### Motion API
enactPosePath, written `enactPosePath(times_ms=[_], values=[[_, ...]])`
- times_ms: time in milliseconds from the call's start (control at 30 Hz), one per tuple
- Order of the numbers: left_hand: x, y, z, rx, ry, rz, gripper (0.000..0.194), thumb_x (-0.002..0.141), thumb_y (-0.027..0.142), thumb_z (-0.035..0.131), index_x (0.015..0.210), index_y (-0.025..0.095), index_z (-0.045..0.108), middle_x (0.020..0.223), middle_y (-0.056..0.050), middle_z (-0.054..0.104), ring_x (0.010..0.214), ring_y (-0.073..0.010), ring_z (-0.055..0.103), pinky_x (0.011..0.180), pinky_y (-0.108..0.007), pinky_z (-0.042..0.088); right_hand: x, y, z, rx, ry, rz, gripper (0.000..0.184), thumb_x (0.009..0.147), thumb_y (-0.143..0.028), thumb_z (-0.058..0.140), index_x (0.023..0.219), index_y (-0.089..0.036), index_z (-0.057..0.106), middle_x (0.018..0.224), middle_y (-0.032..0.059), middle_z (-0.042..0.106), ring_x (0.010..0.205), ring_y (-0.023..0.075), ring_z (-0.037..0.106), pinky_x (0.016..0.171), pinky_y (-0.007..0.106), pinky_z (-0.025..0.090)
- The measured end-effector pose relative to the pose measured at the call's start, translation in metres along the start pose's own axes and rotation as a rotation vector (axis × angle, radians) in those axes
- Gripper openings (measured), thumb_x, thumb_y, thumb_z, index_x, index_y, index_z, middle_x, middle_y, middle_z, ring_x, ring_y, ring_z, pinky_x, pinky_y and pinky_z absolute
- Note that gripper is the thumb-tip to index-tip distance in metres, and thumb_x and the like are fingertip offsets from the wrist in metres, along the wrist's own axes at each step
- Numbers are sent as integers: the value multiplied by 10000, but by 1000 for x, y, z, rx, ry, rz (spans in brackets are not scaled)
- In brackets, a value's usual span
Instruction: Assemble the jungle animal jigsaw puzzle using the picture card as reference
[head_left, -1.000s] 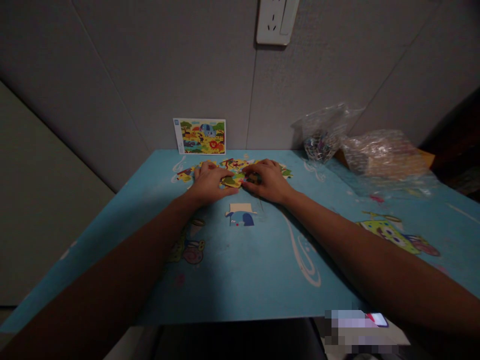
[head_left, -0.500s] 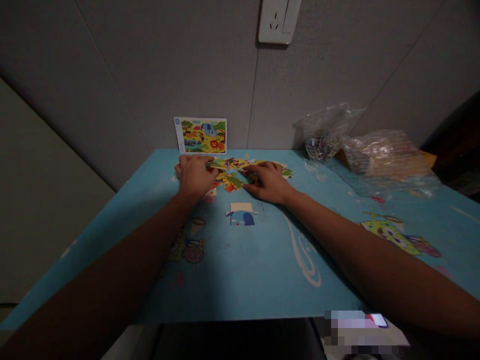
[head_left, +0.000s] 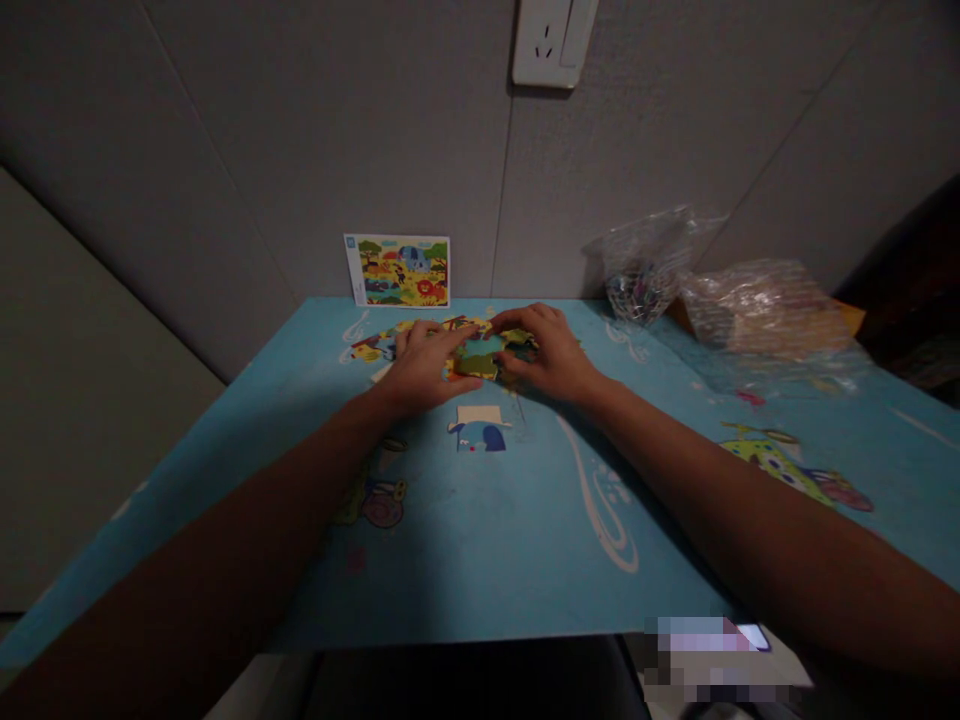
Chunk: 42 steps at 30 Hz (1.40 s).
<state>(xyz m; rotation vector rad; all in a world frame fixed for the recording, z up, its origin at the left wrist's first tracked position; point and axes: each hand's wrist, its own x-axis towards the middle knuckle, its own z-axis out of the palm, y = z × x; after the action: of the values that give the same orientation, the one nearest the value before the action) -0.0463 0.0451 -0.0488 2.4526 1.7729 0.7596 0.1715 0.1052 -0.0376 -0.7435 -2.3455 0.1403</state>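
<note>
A heap of colourful jigsaw puzzle pieces point(head_left: 477, 366) lies toward the back of the blue table, between my two hands. My left hand point(head_left: 427, 368) rests palm-down over the heap's left side, thumb and fingers spread. From the right, my right hand point(head_left: 551, 355) curves over the other side, thumb and fingers apart and touching pieces; its palm hides some of them. Just nearer to me lie joined puzzle pieces with a blue elephant's head point(head_left: 482, 436), apart from the heap. Behind the heap, a picture card point(head_left: 403, 271) with animals leans against the wall.
The blue table point(head_left: 450, 560) has printed cartoon figures and meets the grey wall. At the back right are a clear plastic bag point(head_left: 645, 285) with small items and a bubble-wrap package point(head_left: 772, 310). A wall socket point(head_left: 546, 45) is above.
My left hand has slid right and inward over the pieces, uncovering yellow ones at the left. My right hand stays near its place, its fingers arched more. The elephant pieces have not moved.
</note>
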Motion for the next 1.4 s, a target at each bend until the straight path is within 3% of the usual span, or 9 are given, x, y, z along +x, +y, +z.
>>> enactPosePath(times_ms=[100,200,333,567,700,900,1100,1267,1400], values=[[3,0,0,14,54,-13,551,825,413,659,1342,228,617,1154,-95,676,1126,-306,491,978,-431,332,0,8,-11,-67,10,4,395,845,-371,593,1203,-211,648,1157,99,691,1099,303,544,1015,472,352],[6,-6,-5,61,144,-156,407,845,352,619,1211,203,713,1050,-107,700,1088,-326,526,960,-455,360,-3,28,-21,-212,45,172,411,844,-375,589,1203,-193,675,1193,125,683,1158,352,514,1006,529,346],[7,-12,-8,115,154,-404,432,836,382,605,1219,219,720,1084,-124,705,1120,-388,520,948,-522,399,-9,52,-23,-316,-34,432,525,844,-486,603,1278,-196,654,1367,138,610,1255,403,483,1018,593,340],[4,-8,-6,156,90,-495,389,835,415,605,1174,289,748,1248,-140,593,1229,-397,450,1023,-560,389,-10,56,-13,-270,-207,487,521,842,-540,619,1234,-204,693,1259,120,692,1179,358,597,1009,534,400],[4,-9,-5,127,86,-462,393,834,401,608,1183,278,740,1254,-136,583,1245,-391,438,1044,-570,374,-9,60,-13,-172,-127,519,507,805,-502,693,1199,-182,699,1198,136,713,1109,322,642,979,483,451],[4,-11,-3,121,108,-377,371,843,399,592,1144,255,753,1259,-123,606,1250,-384,439,1048,-562,360,-7,73,-17,385,96,738,488,706,-354,795,1116,-135,648,1030,113,738,905,215,693,819,348,552],[3,-3,-4,85,133,-274,550,833,389,593,1361,237,608,1271,-107,619,1240,-362,439,1049,-514,352,-2,66,-23,678,247,814,552,569,-358,871,1016,-166,611,965,104,728,847,229,699,793,378,562],[1,0,-4,34,53,-129,658,854,442,591,1476,264,472,1326,-91,611,1237,-351,411,1043,-515,331,2,47,-10,613,209,600,645,593,-473,822,1121,-178,599,1109,119,706,956,249,680,885,437,539],[-2,-2,0,66,-53,-16,594,857,461,599,1427,304,539,1361,-86,591,1254,-371,370,1036,-556,296,1,35,-11,143,-43,427,768,636,-512,810,1300,-199,585,1340,146,619,1233,340,564,1061,546,405]])
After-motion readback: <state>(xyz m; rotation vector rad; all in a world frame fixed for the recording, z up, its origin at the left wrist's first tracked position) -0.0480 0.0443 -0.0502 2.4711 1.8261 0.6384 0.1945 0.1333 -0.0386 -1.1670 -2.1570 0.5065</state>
